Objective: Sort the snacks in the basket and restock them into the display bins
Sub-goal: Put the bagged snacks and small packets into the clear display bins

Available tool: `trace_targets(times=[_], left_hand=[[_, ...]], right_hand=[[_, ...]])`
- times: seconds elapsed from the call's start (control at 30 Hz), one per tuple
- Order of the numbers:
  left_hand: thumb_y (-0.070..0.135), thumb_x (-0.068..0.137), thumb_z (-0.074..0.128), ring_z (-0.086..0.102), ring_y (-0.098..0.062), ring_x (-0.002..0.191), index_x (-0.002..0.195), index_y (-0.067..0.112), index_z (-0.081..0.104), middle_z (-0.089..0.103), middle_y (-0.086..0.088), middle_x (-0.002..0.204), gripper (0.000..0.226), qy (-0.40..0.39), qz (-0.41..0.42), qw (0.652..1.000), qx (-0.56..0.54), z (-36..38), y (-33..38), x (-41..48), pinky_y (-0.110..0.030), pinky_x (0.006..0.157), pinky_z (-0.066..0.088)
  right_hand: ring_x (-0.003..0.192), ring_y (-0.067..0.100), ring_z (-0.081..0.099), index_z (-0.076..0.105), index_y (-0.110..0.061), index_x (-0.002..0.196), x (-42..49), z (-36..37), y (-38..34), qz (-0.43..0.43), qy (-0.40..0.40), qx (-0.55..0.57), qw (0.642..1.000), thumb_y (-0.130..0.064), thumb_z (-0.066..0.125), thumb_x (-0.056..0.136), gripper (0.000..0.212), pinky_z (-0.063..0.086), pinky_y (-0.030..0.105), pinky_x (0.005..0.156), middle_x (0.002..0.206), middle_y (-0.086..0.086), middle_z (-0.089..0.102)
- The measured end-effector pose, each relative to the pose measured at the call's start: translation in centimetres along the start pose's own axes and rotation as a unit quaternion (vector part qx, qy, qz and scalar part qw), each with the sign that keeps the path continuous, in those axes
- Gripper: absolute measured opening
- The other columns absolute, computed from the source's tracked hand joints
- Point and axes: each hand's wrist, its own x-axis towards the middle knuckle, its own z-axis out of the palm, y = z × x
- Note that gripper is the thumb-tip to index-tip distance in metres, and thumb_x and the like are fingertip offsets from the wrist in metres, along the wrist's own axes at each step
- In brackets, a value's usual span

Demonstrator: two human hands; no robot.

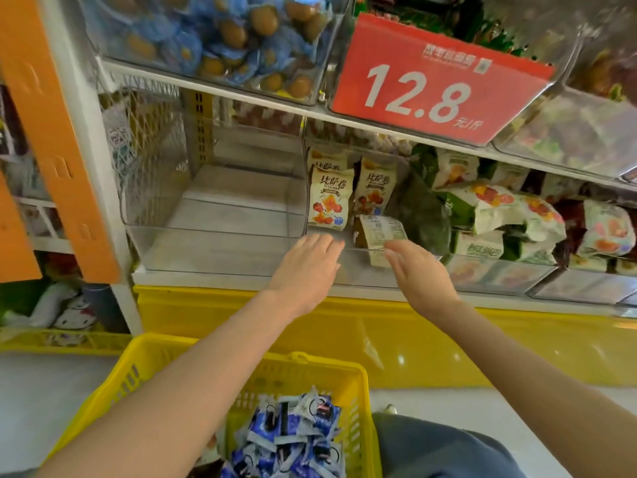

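2 hands in view, both over the front wall of the middle bin (358, 270) on the lower shelf. Left hand (306, 267): fingers straight, palm down, resting at the bin's front rim, grasping nothing. Right hand (417, 270): fingers straight and relaxed, tips at the lower edge of a packet lying on its back (379, 229). Nothing is gripped, and I cannot tell whether the tips actually touch it.

Cream packets (331, 198) in the middle bin: 4 visible. 3 stand upright with big print 比萨卷 and a red-orange picture under it. The 4th is the lying one, showing a barcode and small print too fine to read.

1 empty bin (206, 246), clear plastic, just left of the middle bin.

1 yellow basket (337, 363) on the floor below the arms, holding a heap of blue-and-white packets (293, 439). There are too many overlapping to count, and their print is unreadable.

1 red price sign (431, 88) on the upper shelf reads 12.8 元/斤, with a blurred line of white text above the number.

Upper-left bin: a pile of brown eggs in blue wrappers (206, 39).

Right of the middle bin: a pile of green-and-white packets (499, 208), green characters only partly legible
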Motion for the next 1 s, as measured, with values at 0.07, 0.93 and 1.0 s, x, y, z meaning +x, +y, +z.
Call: trace_targets(times=[0.07,0.93,1.0], left_hand=[[0.019,0.095,0.045,0.044,-0.02,0.124,0.132,0.011,0.046,0.051,-0.006,0.131,0.038,0.079,0.007,0.997,-0.015,-1.1,-0.9,-0.2,-0.03,0.107,0.026],[0.023,0.095,0.044,0.047,-0.022,0.125,0.134,0.01,0.046,0.047,-0.008,0.139,0.04,0.137,-0.075,0.984,-0.081,-0.9,-5.2,0.9,-0.028,0.1,0.029],[0.031,0.097,0.037,0.033,-0.018,0.136,0.141,0.014,0.036,0.035,-0.004,0.148,0.047,0.107,-0.072,0.989,-0.075,-1.3,-5.1,3.0,-0.027,0.105,0.018]], right_hand=[[0.111,0.018,0.056,0.053,-0.016,0.124,2.0,-0.7,0.2,0.015,0.029,0.048,0.998,-0.03,0.044,0.098,0.031,0.044,0.031,0.09,0.123,0.002,0.059],[0.094,0.036,0.061,0.057,-0.016,0.119,16.6,1.6,4.3,-0.034,0.013,-0.197,0.98,-0.019,0.037,0.1,0.028,0.051,0.043,0.081,0.109,0.018,0.064],[0.092,0.037,0.061,0.055,-0.014,0.121,17.4,1.2,4.3,-0.046,0.032,-0.243,0.968,-0.014,0.039,0.098,0.027,0.048,0.039,0.076,0.108,0.019,0.062]])
